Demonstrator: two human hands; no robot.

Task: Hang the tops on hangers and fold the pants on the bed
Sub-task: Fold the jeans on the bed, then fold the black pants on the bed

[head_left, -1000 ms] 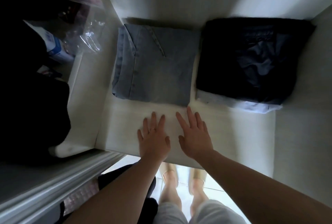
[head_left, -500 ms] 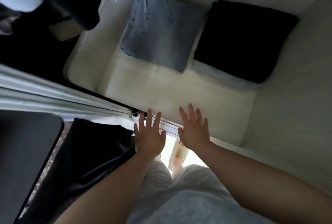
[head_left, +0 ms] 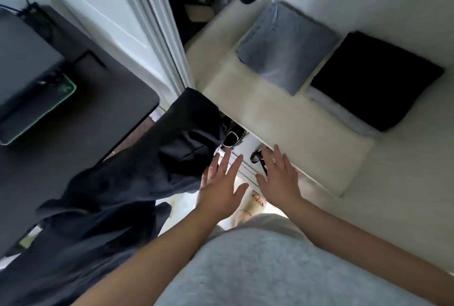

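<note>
Left hand [head_left: 221, 184] and right hand [head_left: 278, 178] spread wide, empty.
Folded grey jeans [head_left: 285, 45] at one o'clock, folded black pants [head_left: 375, 79] beside at two.

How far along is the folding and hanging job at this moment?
Done: folded grey-blue pants and a folded black garment lie side by side on the white shelf. In hand: nothing; the left hand and right hand are open and empty, before the shelf edge. Left: a dark garment hangs loosely draped at the left, unfolded; no hanger shows.
</note>
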